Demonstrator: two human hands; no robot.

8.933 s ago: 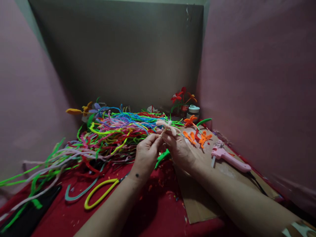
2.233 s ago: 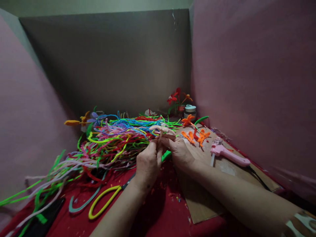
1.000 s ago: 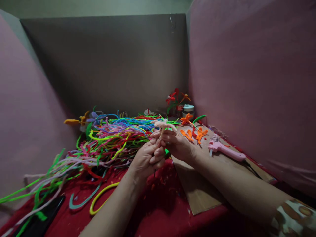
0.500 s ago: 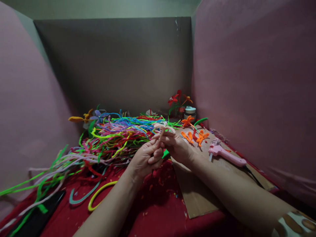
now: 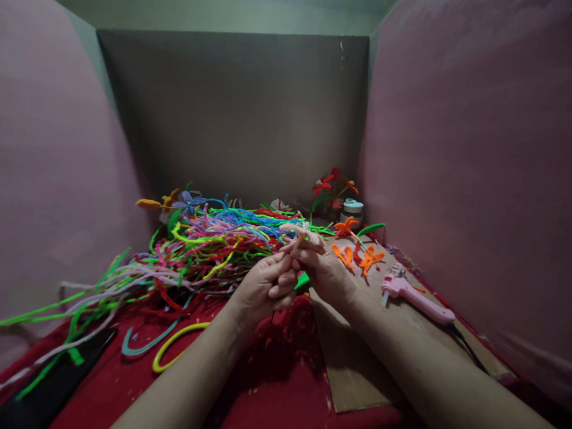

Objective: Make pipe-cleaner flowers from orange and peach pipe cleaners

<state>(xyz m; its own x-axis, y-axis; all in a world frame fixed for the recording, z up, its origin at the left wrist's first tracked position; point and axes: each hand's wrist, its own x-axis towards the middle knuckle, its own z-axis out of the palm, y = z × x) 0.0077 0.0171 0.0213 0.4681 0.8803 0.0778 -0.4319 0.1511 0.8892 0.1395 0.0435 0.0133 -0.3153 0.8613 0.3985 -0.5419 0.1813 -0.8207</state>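
Note:
Between my two hands is a pale pink pipe-cleaner flower (image 5: 295,229) with a whitish centre. My left hand (image 5: 268,283) is closed, its fingers pinched around the lower part under the petals. At the petals' base, the fingertips of my right hand (image 5: 319,268) press together on the same flower. A green leaf-like piece (image 5: 302,281) shows just below my hands. The exact grip on the stem is partly hidden by the fingers.
A heap of coloured pipe cleaners (image 5: 223,238) lies at the left and back. On a cardboard sheet (image 5: 353,369) at right are orange flower pieces (image 5: 369,260) and a pink glue gun (image 5: 415,298). Behind stand a lidded jar (image 5: 352,211) and red flowers (image 5: 324,186). A yellow ring-shaped piece (image 5: 172,348) lies front left.
The view has shifted a little, so the background sits further right. Both hands still hold the pink flower in nearly the same place, with its petals turned slightly.

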